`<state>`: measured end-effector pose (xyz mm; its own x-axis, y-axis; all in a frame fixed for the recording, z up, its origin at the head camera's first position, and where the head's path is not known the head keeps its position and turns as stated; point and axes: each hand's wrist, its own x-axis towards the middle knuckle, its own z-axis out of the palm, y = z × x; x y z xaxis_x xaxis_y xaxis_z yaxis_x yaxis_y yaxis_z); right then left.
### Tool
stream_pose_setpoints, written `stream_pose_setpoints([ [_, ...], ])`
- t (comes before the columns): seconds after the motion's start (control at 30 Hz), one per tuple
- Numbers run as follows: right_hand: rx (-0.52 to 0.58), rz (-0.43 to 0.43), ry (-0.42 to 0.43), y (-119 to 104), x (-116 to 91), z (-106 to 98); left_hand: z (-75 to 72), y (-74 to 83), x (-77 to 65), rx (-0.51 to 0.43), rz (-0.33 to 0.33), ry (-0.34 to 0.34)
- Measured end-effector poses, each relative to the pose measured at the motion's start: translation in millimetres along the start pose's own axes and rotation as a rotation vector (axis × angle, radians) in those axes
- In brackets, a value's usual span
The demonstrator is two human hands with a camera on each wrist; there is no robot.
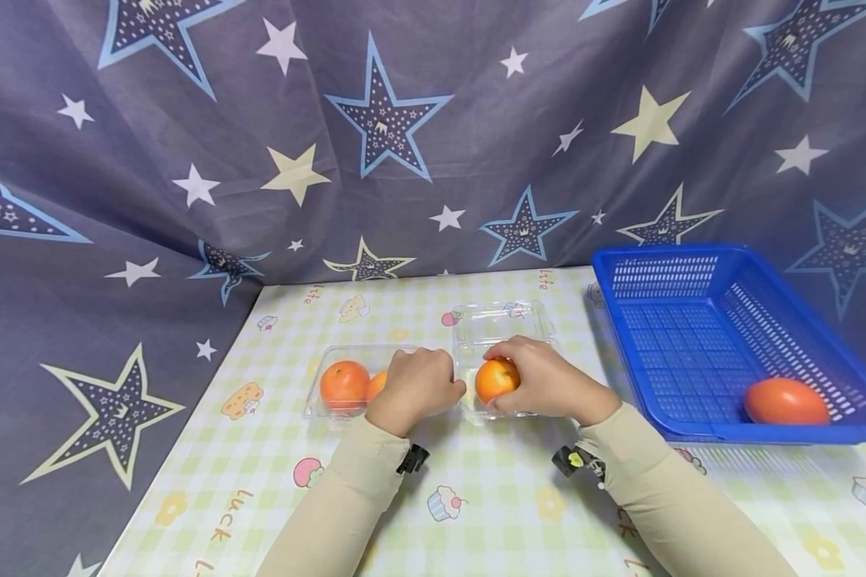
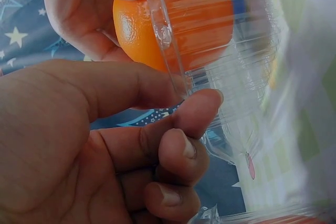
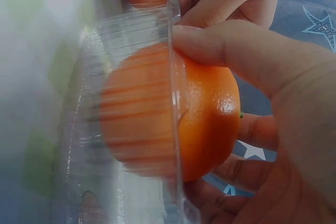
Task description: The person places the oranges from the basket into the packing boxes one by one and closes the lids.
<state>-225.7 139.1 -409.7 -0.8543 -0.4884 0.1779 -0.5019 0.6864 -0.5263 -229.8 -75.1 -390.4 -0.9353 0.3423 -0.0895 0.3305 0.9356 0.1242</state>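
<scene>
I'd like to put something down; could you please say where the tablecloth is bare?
Bare tablecloth lies left of the left clear box and between the sleeves. Crowded: the middle, where left hand and right hand work at the right clear box, and right, under the blue basket.

The surface (image 1: 505, 525) is showing a pale green-and-white checked pattern with printed cupcakes, flowers and lettering. A clear plastic box (image 1: 313, 397) is sitting left of centre, and an open clear container (image 1: 469, 357) is resting just beside it, its lid (image 1: 501, 326) lying back toward the far edge. A blue basket (image 1: 624, 353) is standing at the right.
</scene>
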Motion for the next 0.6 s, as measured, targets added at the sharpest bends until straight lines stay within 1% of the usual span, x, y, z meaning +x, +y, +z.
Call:
stream_pose_setpoints([
  [0.23,-0.011,0.009,-0.008,-1.1,0.5,2.4,1.5,-0.3,0.5,0.010,-0.001,0.001],
  [0.6,0.005,0.010,0.003,0.6,2.6,9.0,2.0,-1.2,1.5,0.008,0.012,-0.001],
])
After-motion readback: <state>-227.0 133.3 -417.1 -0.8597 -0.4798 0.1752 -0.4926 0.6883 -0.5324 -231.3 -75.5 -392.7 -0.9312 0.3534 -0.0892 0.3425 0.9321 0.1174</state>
